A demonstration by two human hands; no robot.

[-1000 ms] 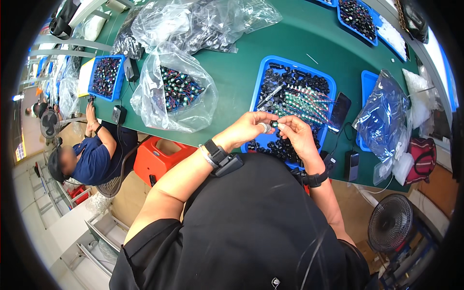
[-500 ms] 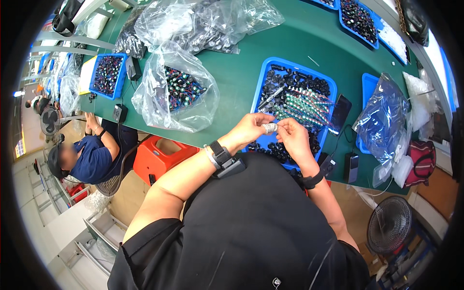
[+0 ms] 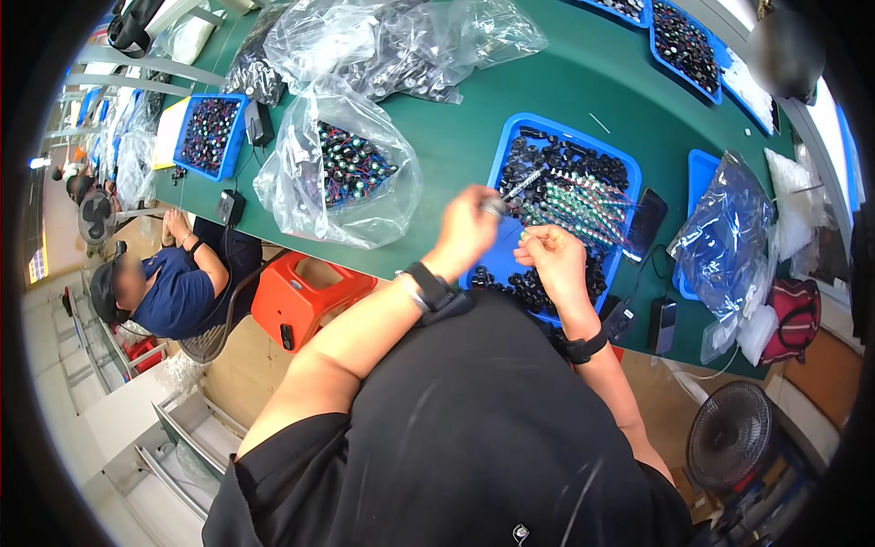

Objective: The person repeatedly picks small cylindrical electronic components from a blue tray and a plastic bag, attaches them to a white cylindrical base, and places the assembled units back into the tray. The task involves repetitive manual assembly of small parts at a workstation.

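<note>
My right hand (image 3: 556, 260) is over the near part of a blue tray (image 3: 498, 169), thumb and fingers pinched together. A tiny greenish bit shows at their tips, too small to name. My left hand (image 3: 468, 223) is at the tray's left edge, its fingers smeared by motion. A whitish-grey wrap (image 3: 493, 207) shows at its fingertips. In the tray lie many small black round parts (image 3: 602, 162) and a bundle of small green boards with red and dark wires (image 3: 583, 210). A slim silvery tool (image 3: 526, 180) rests across the black parts.
Left of the tray, a clear plastic bag (image 3: 283, 187) holds wired parts (image 3: 351, 164). A dark phone (image 3: 645, 217) lies against the tray's right side. Further right, a plastic bag (image 3: 725, 219) covers another blue tray. A co-worker (image 3: 173, 287) sits left, past a red stool (image 3: 305, 301).
My hands were together at the tray's near part. My left hand has moved away, left and farther up; my right hand has stayed nearly in place, still pinched.
</note>
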